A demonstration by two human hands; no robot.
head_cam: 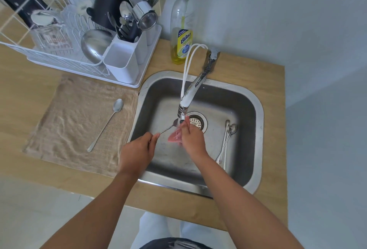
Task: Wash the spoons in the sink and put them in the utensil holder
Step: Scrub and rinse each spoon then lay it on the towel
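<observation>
I hold one spoon (168, 127) under the faucet (187, 99) spout, above the sink (256, 109) basin. My left hand (137, 152) pinches the far end of its handle between thumb and fingertips; the grip is closed on the handle tip only. My right hand (191, 139) is curled round a pink sponge (174, 137), pressed against the spoon near the bowl.

Risks, as I judge them: the pinch sits at the very end of a wet, possibly soapy handle, so pressure from the sponge could lever the spoon out and drop it into the basin near the drain (195, 121). Water striking the bowl may also splash onto the table (238, 65).

Orientation: the held spoon's long axis runs from near-left to far-right, bowl toward the spout, handle toward my left hand. Several unwashed spoons (228, 139) lie bundled at the right of the basin, bowls far, handles near. One spoon on the towel (108, 122) lies left of the sink on a beige towel (65, 125), bowl far-right. The utensil holder (124, 63) stands at the far left, in the dish rack (39, 49), beside the soap bottle (181, 30).
</observation>
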